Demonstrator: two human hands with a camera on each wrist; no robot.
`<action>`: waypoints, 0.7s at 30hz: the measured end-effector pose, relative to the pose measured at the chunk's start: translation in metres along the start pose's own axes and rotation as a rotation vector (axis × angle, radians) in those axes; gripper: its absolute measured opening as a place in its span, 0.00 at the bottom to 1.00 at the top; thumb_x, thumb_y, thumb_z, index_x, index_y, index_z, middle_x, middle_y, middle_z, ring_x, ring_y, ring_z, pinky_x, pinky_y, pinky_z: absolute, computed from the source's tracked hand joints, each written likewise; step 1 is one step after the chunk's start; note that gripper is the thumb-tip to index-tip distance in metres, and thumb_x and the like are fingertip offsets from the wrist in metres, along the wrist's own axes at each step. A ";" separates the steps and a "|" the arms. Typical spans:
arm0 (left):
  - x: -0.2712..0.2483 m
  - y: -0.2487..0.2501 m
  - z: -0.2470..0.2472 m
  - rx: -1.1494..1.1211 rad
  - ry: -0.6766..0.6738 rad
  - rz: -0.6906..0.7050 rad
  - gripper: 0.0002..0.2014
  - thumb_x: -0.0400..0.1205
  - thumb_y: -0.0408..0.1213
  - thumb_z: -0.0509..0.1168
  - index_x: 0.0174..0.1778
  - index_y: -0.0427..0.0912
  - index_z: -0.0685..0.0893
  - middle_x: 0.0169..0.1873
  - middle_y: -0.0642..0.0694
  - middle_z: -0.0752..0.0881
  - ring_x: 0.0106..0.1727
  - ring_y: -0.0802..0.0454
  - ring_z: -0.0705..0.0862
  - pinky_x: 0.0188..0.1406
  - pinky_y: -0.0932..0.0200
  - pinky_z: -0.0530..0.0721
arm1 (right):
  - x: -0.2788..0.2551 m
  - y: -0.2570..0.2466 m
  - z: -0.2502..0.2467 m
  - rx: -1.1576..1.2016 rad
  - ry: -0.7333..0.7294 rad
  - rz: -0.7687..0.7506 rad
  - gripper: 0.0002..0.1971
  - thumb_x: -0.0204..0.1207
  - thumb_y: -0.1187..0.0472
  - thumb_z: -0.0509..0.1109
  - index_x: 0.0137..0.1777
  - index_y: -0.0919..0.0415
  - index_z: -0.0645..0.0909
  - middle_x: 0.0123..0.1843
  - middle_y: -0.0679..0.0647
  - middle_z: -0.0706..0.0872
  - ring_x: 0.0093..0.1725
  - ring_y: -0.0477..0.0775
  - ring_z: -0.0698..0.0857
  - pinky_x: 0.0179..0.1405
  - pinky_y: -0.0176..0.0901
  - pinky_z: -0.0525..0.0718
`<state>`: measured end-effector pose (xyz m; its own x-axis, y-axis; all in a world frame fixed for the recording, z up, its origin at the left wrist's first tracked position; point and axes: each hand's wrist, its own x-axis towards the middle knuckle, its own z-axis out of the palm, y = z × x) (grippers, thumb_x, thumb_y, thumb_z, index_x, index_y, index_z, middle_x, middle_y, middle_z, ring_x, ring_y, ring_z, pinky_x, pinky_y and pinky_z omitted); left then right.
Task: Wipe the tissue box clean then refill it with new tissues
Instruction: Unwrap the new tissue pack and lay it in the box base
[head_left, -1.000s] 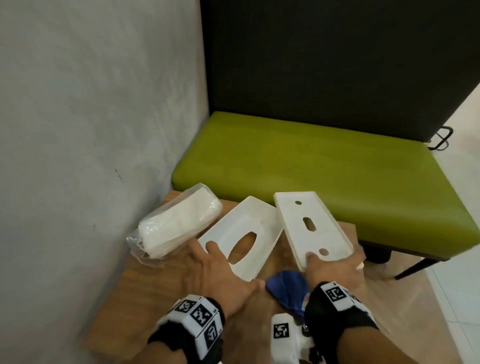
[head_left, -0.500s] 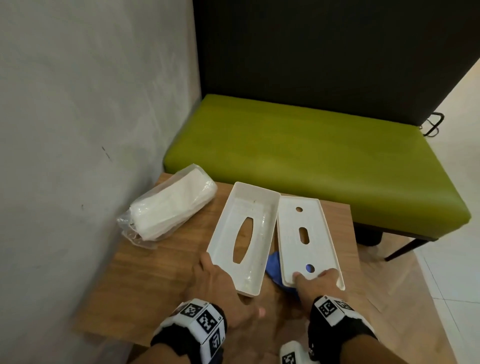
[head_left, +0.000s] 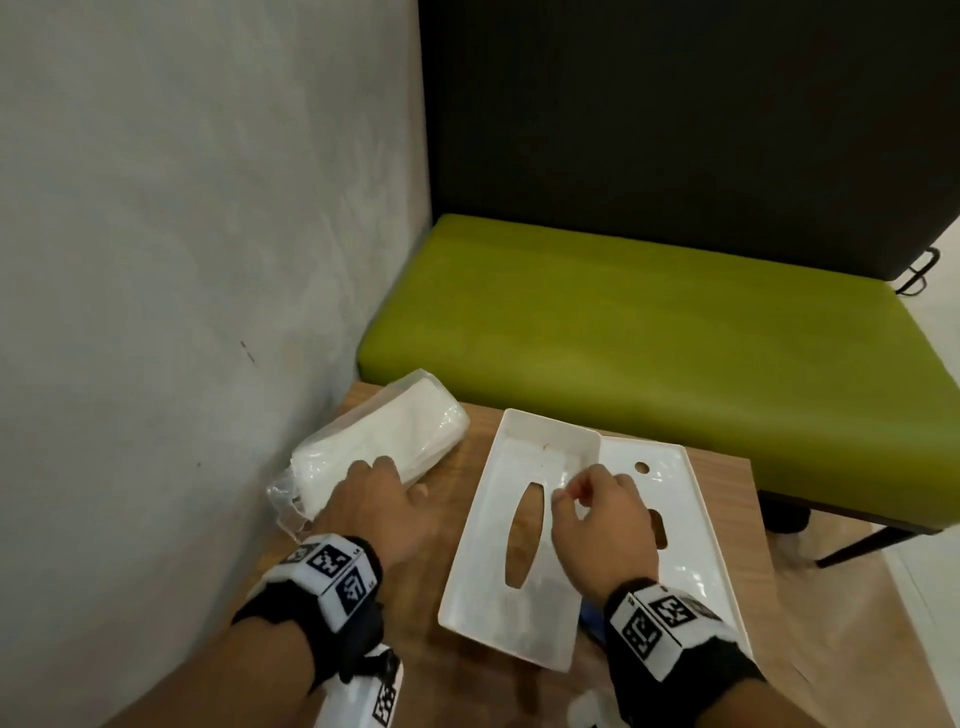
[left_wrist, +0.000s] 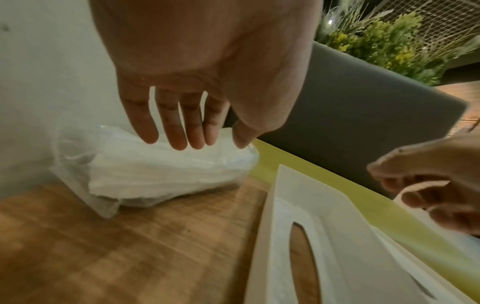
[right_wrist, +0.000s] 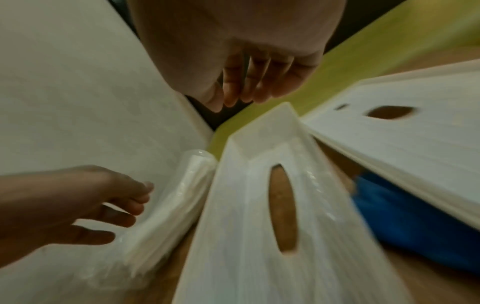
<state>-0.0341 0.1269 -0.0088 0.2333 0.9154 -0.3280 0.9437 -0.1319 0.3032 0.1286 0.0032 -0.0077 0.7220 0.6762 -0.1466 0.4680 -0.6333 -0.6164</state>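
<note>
The clear-wrapped tissue pack lies at the table's back left, against the wall. My left hand reaches over its near end, fingers straight, fingertips at the wrap. The white box shell with the oval slot lies open side up in the middle. The flat base plate with holes lies beside it on the right. My right hand hovers over the shell's right wall, fingers loosely curled, holding nothing. A blue cloth is tucked under the plate.
The small wooden table stands in a corner, with a grey wall close on the left. A green bench seat with a dark backrest runs behind the table. Pale floor lies to the right.
My left hand has left the box shell and moved left onto the tissue pack. My right hand has let go of the base plate and risen over the shell.
</note>
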 end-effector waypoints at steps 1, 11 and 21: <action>0.010 -0.004 -0.001 -0.004 0.017 0.003 0.21 0.83 0.53 0.60 0.65 0.43 0.78 0.65 0.40 0.80 0.66 0.38 0.80 0.65 0.43 0.80 | 0.008 -0.009 0.002 0.004 -0.006 -0.033 0.04 0.79 0.52 0.65 0.46 0.51 0.77 0.50 0.50 0.78 0.48 0.53 0.80 0.44 0.43 0.74; 0.064 -0.034 0.022 0.206 -0.057 -0.017 0.55 0.72 0.65 0.71 0.85 0.51 0.43 0.85 0.42 0.42 0.86 0.36 0.45 0.77 0.26 0.62 | 0.069 -0.048 0.040 0.021 -0.180 -0.134 0.07 0.77 0.54 0.67 0.40 0.55 0.80 0.42 0.51 0.87 0.44 0.54 0.84 0.46 0.48 0.83; 0.075 -0.044 0.030 0.193 -0.049 0.009 0.25 0.89 0.42 0.52 0.84 0.52 0.59 0.80 0.46 0.67 0.79 0.42 0.67 0.71 0.35 0.76 | 0.076 -0.058 0.065 0.088 -0.283 -0.091 0.07 0.80 0.51 0.66 0.48 0.54 0.80 0.45 0.49 0.86 0.45 0.50 0.83 0.46 0.43 0.77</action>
<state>-0.0511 0.1901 -0.0736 0.2482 0.8949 -0.3710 0.9680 -0.2144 0.1305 0.1234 0.1162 -0.0331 0.5028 0.8144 -0.2899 0.4691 -0.5387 -0.6998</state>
